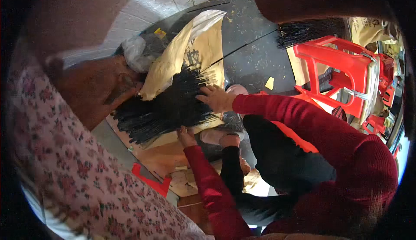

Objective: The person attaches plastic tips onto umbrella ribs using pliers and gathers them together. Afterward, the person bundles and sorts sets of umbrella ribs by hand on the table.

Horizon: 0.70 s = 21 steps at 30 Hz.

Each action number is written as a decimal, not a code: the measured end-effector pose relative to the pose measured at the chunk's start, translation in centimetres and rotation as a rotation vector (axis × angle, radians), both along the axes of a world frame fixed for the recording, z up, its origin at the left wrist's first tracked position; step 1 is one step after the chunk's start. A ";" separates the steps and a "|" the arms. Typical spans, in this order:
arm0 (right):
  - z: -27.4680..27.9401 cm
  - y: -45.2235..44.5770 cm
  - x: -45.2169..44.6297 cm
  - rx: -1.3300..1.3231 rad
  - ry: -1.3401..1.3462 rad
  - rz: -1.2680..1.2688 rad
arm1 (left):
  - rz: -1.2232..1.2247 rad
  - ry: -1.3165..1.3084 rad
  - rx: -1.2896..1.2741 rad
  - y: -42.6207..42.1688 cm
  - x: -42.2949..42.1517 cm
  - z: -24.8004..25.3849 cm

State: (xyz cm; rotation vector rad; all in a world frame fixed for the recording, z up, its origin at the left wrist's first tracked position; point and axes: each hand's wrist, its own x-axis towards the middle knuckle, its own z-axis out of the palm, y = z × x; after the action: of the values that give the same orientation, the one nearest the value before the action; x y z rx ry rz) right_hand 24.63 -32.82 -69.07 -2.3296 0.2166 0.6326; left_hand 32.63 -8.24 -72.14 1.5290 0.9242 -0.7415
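Note:
A thick bundle of thin black strands (167, 103) lies across an open brown paper sack (212, 41) with dark printed characters. My right hand (218, 99), in a red sleeve, rests on the bundle's right side with its fingers spread. At the lower edge, my left hand (187, 137) has its fingers curled against the strands; part of that grip is hidden. Opposite me, another person's hand (130, 93) touches the left side of the bundle and sack. One long dark strand (242, 47) sticks out toward the upper right.
A red plastic stool (331, 73) lies tipped at the right, near a second black bundle (307, 33). A clear plastic bag (141, 51) sits by the wall. Close at left is a person's floral garment (95, 170). Scraps litter the grey floor (253, 71).

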 end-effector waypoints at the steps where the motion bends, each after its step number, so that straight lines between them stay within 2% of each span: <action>1: -0.3 0.4 -0.7 -0.027 -0.024 -0.015 | 0.006 -0.013 -0.042 0.0 -0.7 0.3; 4: 1.1 0.5 -2.4 -0.048 -0.083 0.005 | 0.022 -0.058 -0.160 1.7 -3.4 0.9; 6: 1.3 0.8 -3.8 -0.067 -0.172 -0.041 | 0.011 0.103 -0.376 4.2 -5.5 -0.1; 8: 1.5 0.8 -5.4 -0.030 -0.219 -0.089 | 0.082 0.082 -0.359 3.1 -8.6 3.3; 10: 2.9 0.6 -5.9 0.017 0.071 0.020 | 0.150 0.068 -0.336 1.2 -11.0 8.4; 12: 3.8 0.1 -7.3 0.041 -0.062 0.067 | 0.268 0.022 -0.205 -0.7 -12.2 13.6; 14: 4.1 0.1 -8.7 0.057 -0.213 0.112 | 0.097 -0.045 -0.311 1.8 -14.5 15.7; 15: 3.6 0.4 -9.1 0.050 0.004 0.107 | 0.037 -0.065 -0.381 2.6 -15.4 16.7; 16: 3.8 0.1 -8.7 0.029 0.219 0.088 | 0.145 -0.062 -0.278 0.5 -16.3 20.4; 21: 9.6 -1.6 -7.9 0.216 -0.046 -0.068 | 0.112 -0.168 -0.305 1.1 -21.7 25.8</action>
State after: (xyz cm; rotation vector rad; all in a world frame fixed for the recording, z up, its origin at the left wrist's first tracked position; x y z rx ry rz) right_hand 16.68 -34.39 -59.51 -2.1178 0.1961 0.5408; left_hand 10.95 -7.14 -46.30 1.2401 0.7288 -0.6308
